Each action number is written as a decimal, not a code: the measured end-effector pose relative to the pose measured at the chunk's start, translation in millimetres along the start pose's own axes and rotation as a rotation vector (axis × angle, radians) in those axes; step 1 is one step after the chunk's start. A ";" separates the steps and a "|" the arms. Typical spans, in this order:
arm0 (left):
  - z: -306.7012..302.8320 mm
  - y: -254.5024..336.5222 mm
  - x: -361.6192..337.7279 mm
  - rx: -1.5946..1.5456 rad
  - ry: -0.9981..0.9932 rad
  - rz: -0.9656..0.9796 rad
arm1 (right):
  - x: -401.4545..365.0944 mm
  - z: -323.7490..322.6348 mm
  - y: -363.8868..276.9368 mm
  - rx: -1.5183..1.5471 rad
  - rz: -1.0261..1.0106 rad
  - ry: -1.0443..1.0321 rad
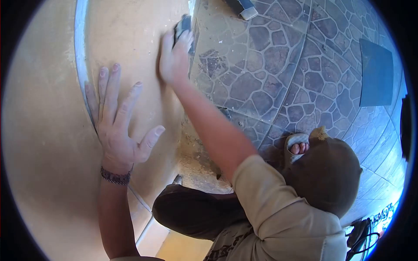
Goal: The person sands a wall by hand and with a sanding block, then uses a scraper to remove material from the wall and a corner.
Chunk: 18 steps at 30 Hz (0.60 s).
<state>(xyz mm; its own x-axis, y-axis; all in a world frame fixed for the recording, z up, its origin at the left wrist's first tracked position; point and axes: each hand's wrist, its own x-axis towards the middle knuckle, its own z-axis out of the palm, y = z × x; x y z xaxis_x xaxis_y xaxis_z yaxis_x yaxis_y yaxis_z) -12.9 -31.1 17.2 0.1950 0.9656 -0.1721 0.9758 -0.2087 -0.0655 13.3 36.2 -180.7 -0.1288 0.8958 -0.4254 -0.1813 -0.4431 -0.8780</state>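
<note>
My left hand lies flat on the tan wall, fingers spread and thumb out to the side, with a dark bracelet at the wrist. Its fingertips are beside a pale strip that runs along the wall. Further up, my right hand grips a dark grey sanding block and presses it to the wall close to the floor edge. That hand is slightly blurred, and its fingers hide part of the block. Pale dust coats the fingers of the left hand.
Stone-patterned tiles cover the floor, with dust and crumbs along the wall. A dark flat sheet lies at the right. A dark piece with a pale end is at the top. My bent knees and sandalled foot are close by.
</note>
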 end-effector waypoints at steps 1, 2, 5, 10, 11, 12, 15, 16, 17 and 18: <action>-0.4 0.7 0.2 -0.011 -0.007 -0.009 | -6.3 5.6 3.1 -0.010 -0.008 0.000; -1.8 2.2 2.3 -0.026 -0.006 -0.016 | -17.3 9.3 5.6 -0.025 -0.023 0.002; -1.0 3.0 2.5 0.011 -0.007 -0.053 | -85.7 7.2 16.2 0.013 -0.204 -0.115; 1.1 -0.3 -2.0 0.008 -0.066 -0.050 | 23.8 4.0 0.7 0.108 0.151 -0.034; 1.3 0.5 0.7 -0.004 -0.045 -0.055 | 12.2 9.1 -1.1 0.000 0.104 0.018; 0.5 2.9 0.5 -0.010 -0.041 -0.067 | -1.8 15.7 -9.6 -0.108 0.031 0.066; -0.1 -0.7 2.6 -0.006 0.000 -0.080 | -56.8 21.7 -34.2 -0.208 -0.093 -0.093; -1.2 0.6 1.4 -0.021 -0.009 -0.086 | -46.6 21.8 -35.4 -0.170 -0.100 -0.062; -1.0 1.7 1.0 -0.035 -0.019 -0.088 | -18.9 19.4 -36.2 -0.130 -0.107 -0.028; -0.3 2.2 1.6 -0.033 -0.016 -0.090 | 15.4 15.5 -39.6 -0.083 -0.129 0.006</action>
<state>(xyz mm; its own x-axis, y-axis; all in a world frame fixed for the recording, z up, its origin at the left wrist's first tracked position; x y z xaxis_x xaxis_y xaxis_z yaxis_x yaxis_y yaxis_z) -10.4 -30.0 17.1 0.1047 0.9775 -0.1830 0.9921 -0.1155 -0.0495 3.4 67.0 -149.1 -0.1040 0.9454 -0.3089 -0.1151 -0.3199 -0.9404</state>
